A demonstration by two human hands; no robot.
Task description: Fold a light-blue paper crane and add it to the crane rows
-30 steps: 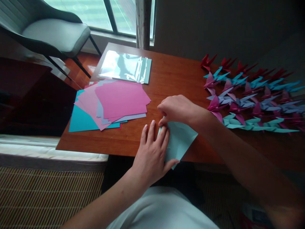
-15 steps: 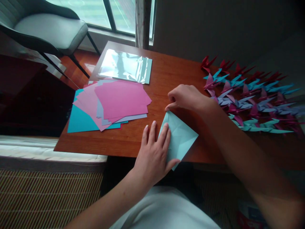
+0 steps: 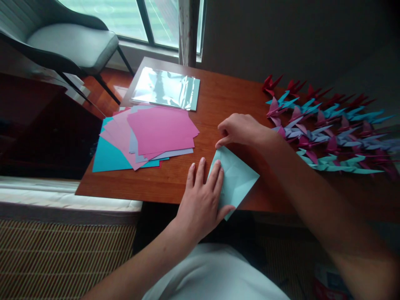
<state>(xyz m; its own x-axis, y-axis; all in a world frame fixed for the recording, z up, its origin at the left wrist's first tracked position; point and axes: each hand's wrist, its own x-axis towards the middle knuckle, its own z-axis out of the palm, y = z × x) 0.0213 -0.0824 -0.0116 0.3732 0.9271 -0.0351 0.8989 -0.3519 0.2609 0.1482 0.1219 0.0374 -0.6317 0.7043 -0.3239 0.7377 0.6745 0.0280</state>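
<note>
A folded light teal paper (image 3: pixel 238 177) lies on the wooden table (image 3: pixel 225 104) near its front edge. My left hand (image 3: pixel 203 200) rests flat on the paper's left side, fingers stretched out and pressing it down. My right hand (image 3: pixel 240 130) is just beyond the paper's top corner, fingers curled and its fingertips pinching that corner.
A loose stack of pink, lilac and blue paper sheets (image 3: pixel 146 135) lies to the left. Behind it is a clear plastic packet (image 3: pixel 165 88). Rows of folded paper cranes (image 3: pixel 325 125) fill the table's right side. A grey chair (image 3: pixel 62 41) stands by the window.
My right hand has drawn back from over the paper to its top corner, uncovering the folded sheet. My left hand has stayed flat on it.
</note>
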